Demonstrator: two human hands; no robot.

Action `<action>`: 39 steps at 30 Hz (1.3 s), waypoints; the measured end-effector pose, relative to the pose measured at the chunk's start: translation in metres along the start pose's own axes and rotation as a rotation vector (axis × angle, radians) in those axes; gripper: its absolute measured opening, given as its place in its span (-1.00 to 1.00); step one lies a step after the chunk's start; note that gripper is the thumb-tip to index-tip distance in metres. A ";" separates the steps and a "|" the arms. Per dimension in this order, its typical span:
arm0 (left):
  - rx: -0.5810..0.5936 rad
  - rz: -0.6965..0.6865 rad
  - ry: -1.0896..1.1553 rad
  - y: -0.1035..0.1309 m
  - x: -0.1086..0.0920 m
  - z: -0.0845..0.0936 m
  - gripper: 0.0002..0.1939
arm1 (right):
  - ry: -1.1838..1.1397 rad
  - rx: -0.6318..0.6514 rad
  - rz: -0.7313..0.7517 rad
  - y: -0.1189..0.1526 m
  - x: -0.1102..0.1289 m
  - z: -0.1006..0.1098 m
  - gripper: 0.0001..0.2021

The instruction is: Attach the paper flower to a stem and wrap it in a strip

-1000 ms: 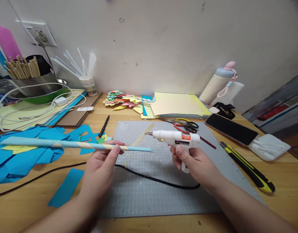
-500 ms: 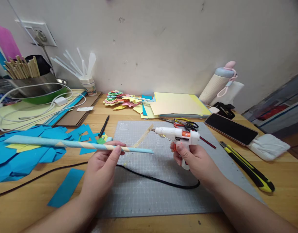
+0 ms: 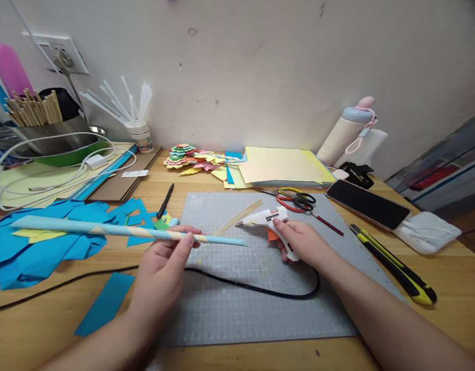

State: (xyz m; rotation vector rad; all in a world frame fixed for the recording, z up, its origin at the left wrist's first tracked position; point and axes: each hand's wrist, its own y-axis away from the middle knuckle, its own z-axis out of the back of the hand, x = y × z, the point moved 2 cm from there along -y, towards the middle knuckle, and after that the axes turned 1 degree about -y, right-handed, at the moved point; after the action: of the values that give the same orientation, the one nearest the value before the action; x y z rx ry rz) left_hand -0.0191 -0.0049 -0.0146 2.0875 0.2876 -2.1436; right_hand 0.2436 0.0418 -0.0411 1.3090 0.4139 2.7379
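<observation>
Pinched between the thumb and fingers of my left hand [image 3: 169, 265] is a long paper-wrapped stick [image 3: 125, 230], light blue with cream spiral bands. Its wide end reaches left over a pile of blue paper pieces [image 3: 51, 247]. My right hand [image 3: 301, 239] grips a white and orange hot glue gun [image 3: 266, 219] by its handle, above the cutting mat [image 3: 237, 314]. The gun's nozzle points left, a little apart from the stick's narrow end. Behind the nozzle a translucent yellowish strip [image 3: 239, 216] lies on the mat. A black cord [image 3: 237, 282] curves across the mat below both hands.
Scissors [image 3: 307, 200], a red pencil [image 3: 328, 224], a utility knife [image 3: 395, 265] and a phone [image 3: 366, 204] lie to the right. Layered paper flowers [image 3: 183, 157] and paper sheets [image 3: 285, 166] are along the wall. A cup of white sticks [image 3: 142, 136] stands back left, near a black pen [image 3: 165, 200].
My right hand has brought the glue gun left and slightly down, with its nozzle now closer to the stick. My left hand and the stick have barely moved.
</observation>
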 end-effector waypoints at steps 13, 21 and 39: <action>0.091 0.034 -0.008 0.006 0.001 -0.008 -0.80 | -0.040 -0.001 0.508 0.051 0.030 -0.022 -0.76; 0.114 0.077 -0.009 0.012 0.001 -0.014 -0.78 | -0.052 -0.086 0.622 0.062 0.033 -0.042 -0.86; 0.130 0.109 0.031 0.009 0.002 -0.021 -0.68 | 0.174 -0.132 0.819 0.064 0.039 -0.046 -0.78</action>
State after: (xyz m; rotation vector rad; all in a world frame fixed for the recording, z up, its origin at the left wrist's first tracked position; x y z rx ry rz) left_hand 0.0028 -0.0086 -0.0178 2.1521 0.0376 -2.1207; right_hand 0.1867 -0.0220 -0.0220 1.4382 -0.3958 3.4483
